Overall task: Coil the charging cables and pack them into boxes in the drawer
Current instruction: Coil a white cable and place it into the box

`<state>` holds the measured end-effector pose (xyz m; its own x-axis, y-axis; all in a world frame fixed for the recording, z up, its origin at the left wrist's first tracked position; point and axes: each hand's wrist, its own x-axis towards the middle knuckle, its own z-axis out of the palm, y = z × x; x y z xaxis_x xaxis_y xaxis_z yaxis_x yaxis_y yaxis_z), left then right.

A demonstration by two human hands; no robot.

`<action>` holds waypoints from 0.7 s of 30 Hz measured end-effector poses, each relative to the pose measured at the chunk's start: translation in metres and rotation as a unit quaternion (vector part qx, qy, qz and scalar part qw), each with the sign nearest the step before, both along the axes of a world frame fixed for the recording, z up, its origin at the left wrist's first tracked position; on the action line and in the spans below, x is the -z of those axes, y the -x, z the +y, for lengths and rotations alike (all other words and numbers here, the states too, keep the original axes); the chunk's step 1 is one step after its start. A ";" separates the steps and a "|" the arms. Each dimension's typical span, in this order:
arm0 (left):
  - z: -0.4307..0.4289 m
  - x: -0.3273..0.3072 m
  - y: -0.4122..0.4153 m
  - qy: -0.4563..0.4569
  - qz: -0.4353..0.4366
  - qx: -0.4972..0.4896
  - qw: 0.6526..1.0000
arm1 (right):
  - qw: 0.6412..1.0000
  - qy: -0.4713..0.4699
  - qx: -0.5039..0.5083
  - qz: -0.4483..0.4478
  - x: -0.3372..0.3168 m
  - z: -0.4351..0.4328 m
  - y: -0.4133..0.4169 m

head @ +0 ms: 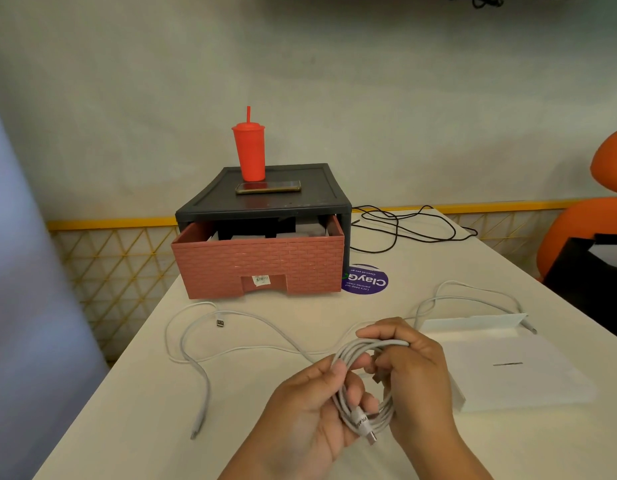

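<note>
STEP: coiling white cable (379, 345) just above near end of table (134, 410) | GRIP: lower loops and plug end pinched in left hand (310, 410), top loops hooked under curled right hand (416, 375) | HOW: keep loops even, tuck tail, avoid kinking plug, then into open drawer (258, 268) | ROOM: white tabletop, 1 red cup (249, 150) on cabinet, pale wall (404, 98)

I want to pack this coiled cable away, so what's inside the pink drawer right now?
The drawer is partly open. Inside, the tops of a black box and grey boxes show. Their contents and the drawer floor are hidden by its brick-pattern front and the black frame.
</note>
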<state>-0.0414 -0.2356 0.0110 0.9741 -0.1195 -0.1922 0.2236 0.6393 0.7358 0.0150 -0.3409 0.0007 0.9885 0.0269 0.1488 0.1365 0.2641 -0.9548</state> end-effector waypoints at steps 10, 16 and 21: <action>-0.004 -0.004 -0.005 -0.001 0.007 -0.055 0.998 | 0.998 0.013 -0.044 0.036 -0.008 0.001 0.001; -0.001 -0.001 -0.004 0.044 -0.017 -0.017 0.999 | 0.988 -0.113 -0.024 0.104 -0.004 0.008 0.006; 0.002 0.000 -0.005 0.018 -0.011 -0.059 0.998 | 0.985 -0.123 -0.022 0.118 -0.002 0.009 0.007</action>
<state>-0.0360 -0.2336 0.0111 0.9859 -0.0102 -0.1673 0.1285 0.6869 0.7153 0.0081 -0.3324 0.0028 0.9949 0.0632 -0.0780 -0.0991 0.4920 -0.8650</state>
